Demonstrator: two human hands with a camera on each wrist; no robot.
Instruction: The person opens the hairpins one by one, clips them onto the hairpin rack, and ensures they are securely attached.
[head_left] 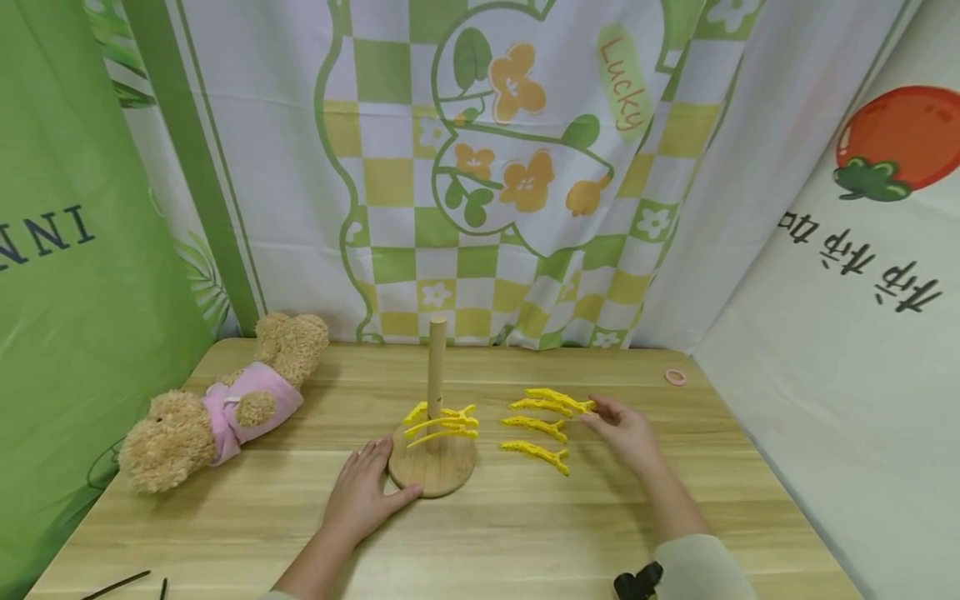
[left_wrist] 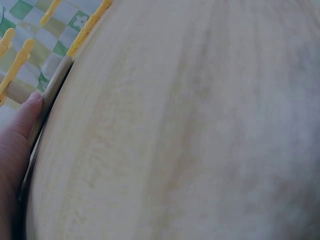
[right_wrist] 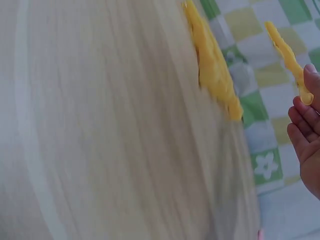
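Observation:
My right hand (head_left: 626,435) pinches the forked end of a yellow hair clip (head_left: 557,399) between thumb and fingers; the right wrist view shows this held clip (right_wrist: 286,53) raised above the table. Several more yellow hair clips (head_left: 536,451) lie in a column just left of that hand. A round wooden base (head_left: 442,480) carries an upright wooden dowel (head_left: 437,358), with several yellow clips (head_left: 450,422) on its lower part. Against the base's left and front rim rests my left hand (head_left: 358,493), fingers extended and thumb apart. Its thumb (left_wrist: 27,116) touches the rim in the left wrist view.
A plush bear (head_left: 255,408) in pink lies on its side at the table's left. A small pink ring (head_left: 676,377) sits at the back right. Two thin dark sticks (head_left: 116,585) show at the front left. Patterned curtains (head_left: 480,275) border the wooden table (head_left: 480,550).

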